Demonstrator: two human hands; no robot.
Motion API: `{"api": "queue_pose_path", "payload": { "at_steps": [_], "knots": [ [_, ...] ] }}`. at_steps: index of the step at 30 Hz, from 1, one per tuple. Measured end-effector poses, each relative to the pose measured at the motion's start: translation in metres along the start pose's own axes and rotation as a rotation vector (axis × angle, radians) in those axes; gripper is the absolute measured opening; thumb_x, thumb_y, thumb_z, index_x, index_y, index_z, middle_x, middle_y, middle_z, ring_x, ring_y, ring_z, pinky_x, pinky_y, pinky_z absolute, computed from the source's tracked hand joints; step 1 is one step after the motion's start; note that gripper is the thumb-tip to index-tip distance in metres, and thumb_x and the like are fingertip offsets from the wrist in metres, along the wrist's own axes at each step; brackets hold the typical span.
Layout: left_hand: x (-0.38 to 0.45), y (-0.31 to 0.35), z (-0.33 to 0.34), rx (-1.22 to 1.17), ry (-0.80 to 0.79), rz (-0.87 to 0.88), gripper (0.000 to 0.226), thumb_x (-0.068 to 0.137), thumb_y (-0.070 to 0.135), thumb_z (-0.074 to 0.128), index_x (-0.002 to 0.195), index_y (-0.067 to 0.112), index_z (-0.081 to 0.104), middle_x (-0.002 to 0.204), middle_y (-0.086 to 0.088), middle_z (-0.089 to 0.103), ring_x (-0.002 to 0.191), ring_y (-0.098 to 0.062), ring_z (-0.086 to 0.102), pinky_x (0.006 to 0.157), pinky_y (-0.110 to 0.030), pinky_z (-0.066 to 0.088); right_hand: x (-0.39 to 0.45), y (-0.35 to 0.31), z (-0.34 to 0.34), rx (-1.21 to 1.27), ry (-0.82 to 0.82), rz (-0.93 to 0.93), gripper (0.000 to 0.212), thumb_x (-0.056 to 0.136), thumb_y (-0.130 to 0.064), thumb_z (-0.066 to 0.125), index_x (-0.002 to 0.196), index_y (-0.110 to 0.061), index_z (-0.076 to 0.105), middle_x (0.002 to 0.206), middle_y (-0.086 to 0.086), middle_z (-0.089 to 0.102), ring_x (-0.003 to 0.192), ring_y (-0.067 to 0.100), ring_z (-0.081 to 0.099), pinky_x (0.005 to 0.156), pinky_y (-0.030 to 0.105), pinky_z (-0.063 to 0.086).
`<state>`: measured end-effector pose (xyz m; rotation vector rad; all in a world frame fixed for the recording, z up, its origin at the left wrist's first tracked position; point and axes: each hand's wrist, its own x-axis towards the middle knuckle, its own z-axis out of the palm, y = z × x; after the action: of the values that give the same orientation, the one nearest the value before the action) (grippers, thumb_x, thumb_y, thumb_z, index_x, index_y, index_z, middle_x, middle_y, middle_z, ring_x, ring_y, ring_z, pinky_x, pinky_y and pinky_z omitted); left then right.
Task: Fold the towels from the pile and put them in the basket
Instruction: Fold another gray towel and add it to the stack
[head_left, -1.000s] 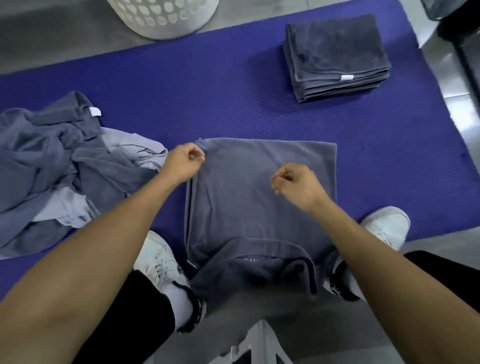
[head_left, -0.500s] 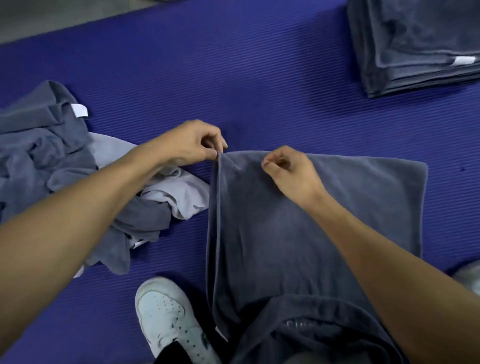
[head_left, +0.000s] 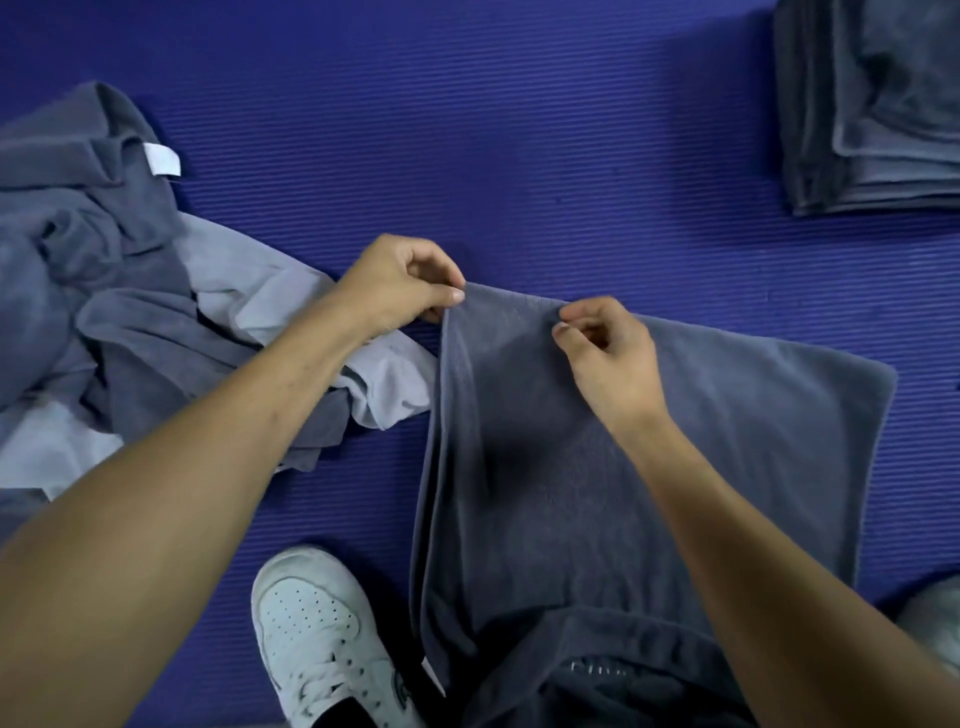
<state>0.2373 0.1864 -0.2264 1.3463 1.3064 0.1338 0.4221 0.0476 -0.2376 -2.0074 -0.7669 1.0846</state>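
Grey towel (head_left: 649, 467); ribbed blue-purple mat (head_left: 519, 156); white shoe (head_left: 317, 639).

Bare mat (head_left: 519, 156) spans far middle, open path between pile and stack. Crumpled pile of towels (head_left: 104, 312) blocks left edge, its pale towel spilling just beside left hand (head_left: 400, 280). Folded stack (head_left: 872, 114) fills far right corner. Half-folded towel (head_left: 675, 467) covers near right. White shoe (head_left: 317, 639) stands at near edge; narrow bare strip between shoe and pile.
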Motion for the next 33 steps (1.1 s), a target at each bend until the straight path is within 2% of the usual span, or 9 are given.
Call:
{"api": "queue_pose_path", "payload": {
  "at_steps": [4, 7, 12, 17, 21, 24, 26, 30, 33],
  "knots": [
    [-0.003, -0.011, 0.013, 0.167, 0.251, 0.161, 0.017, 0.079, 0.005, 0.075, 0.075, 0.021, 0.069, 0.076, 0.004, 0.069, 0.064, -0.007, 0.061, 0.072, -0.028, 0.054, 0.001, 0.0, -0.003, 0.009, -0.035, -0.009, 0.015, 0.091, -0.009, 0.062, 0.093, -0.024, 0.064, 0.084, -0.009, 0.064, 0.072, -0.007, 0.057, 0.067, 0.006, 0.043],
    [-0.013, -0.009, 0.022, 0.446, 0.381, 0.33, 0.01, 0.082, 0.01, 0.067, 0.087, 0.018, 0.07, 0.092, 0.004, 0.062, 0.084, -0.013, 0.058, 0.078, -0.029, 0.049, 0.006, -0.004, -0.017, 0.0, -0.133, 0.032, 0.017, 0.091, -0.009, 0.062, 0.091, -0.025, 0.065, 0.086, -0.006, 0.07, 0.08, 0.002, 0.064, 0.076, 0.014, 0.05],
    [-0.036, 0.014, 0.085, 0.627, 0.209, 0.567, 0.016, 0.088, 0.014, 0.06, 0.098, 0.016, 0.072, 0.1, 0.001, 0.064, 0.096, -0.022, 0.058, 0.072, -0.032, 0.047, 0.009, 0.003, -0.074, -0.044, -0.125, 0.041, 0.016, 0.092, -0.007, 0.063, 0.084, -0.021, 0.065, 0.074, 0.003, 0.072, 0.076, 0.017, 0.068, 0.081, 0.034, 0.054],
    [-0.032, 0.027, 0.161, 0.53, -0.006, 0.583, 0.022, 0.09, 0.012, 0.059, 0.105, 0.021, 0.073, 0.11, 0.007, 0.065, 0.107, -0.016, 0.056, 0.082, -0.033, 0.05, 0.002, 0.038, -0.144, -0.028, 0.059, 0.139, 0.026, 0.092, 0.008, 0.052, 0.081, -0.013, 0.064, 0.07, 0.001, 0.068, 0.061, 0.006, 0.064, 0.072, 0.027, 0.053],
    [-0.02, 0.05, 0.209, 0.558, -0.051, 0.617, 0.023, 0.09, 0.019, 0.063, 0.112, 0.023, 0.07, 0.112, 0.006, 0.063, 0.103, -0.018, 0.054, 0.086, -0.038, 0.05, 0.002, 0.058, -0.186, -0.227, -0.019, 0.104, 0.022, 0.091, 0.003, 0.056, 0.083, -0.015, 0.065, 0.075, 0.003, 0.069, 0.063, 0.011, 0.064, 0.068, 0.021, 0.052],
    [-0.013, 0.056, 0.245, 0.593, 0.072, 0.61, 0.021, 0.09, 0.029, 0.064, 0.11, 0.025, 0.07, 0.102, 0.004, 0.06, 0.091, -0.019, 0.053, 0.083, -0.038, 0.048, 0.005, 0.069, -0.222, -0.568, -0.146, -0.12, 0.009, 0.086, -0.003, 0.064, 0.09, -0.009, 0.07, 0.084, 0.005, 0.07, 0.079, 0.022, 0.065, 0.072, 0.011, 0.043],
    [-0.009, 0.053, 0.264, 0.659, 0.226, 0.578, 0.014, 0.088, 0.033, 0.063, 0.098, 0.027, 0.069, 0.091, 0.003, 0.055, 0.082, -0.019, 0.05, 0.078, -0.039, 0.046, 0.014, 0.081, -0.247, -0.637, -0.14, -0.29, 0.014, 0.083, -0.003, 0.066, 0.097, -0.006, 0.067, 0.09, 0.008, 0.065, 0.084, 0.027, 0.062, 0.08, 0.021, 0.045],
    [-0.007, 0.047, 0.275, 0.77, 0.35, 0.568, 0.014, 0.087, 0.034, 0.061, 0.093, 0.024, 0.068, 0.089, -0.001, 0.053, 0.079, -0.023, 0.048, 0.077, -0.038, 0.039, 0.035, 0.102, -0.276, -0.568, -0.031, -0.109, 0.036, 0.09, -0.029, 0.067, 0.123, -0.017, 0.057, 0.112, -0.001, 0.042, 0.084, 0.018, 0.053, 0.082, 0.032, 0.048],
    [-0.008, 0.049, 0.273, 0.777, 0.346, 0.562, 0.021, 0.086, 0.037, 0.057, 0.097, 0.023, 0.069, 0.091, -0.001, 0.053, 0.082, -0.022, 0.048, 0.079, -0.036, 0.039, 0.042, 0.108, -0.277, -0.488, -0.045, -0.055, 0.021, 0.089, -0.034, 0.069, 0.101, -0.018, 0.06, 0.106, -0.001, 0.042, 0.087, 0.014, 0.048, 0.081, 0.03, 0.045]
  ]
}}
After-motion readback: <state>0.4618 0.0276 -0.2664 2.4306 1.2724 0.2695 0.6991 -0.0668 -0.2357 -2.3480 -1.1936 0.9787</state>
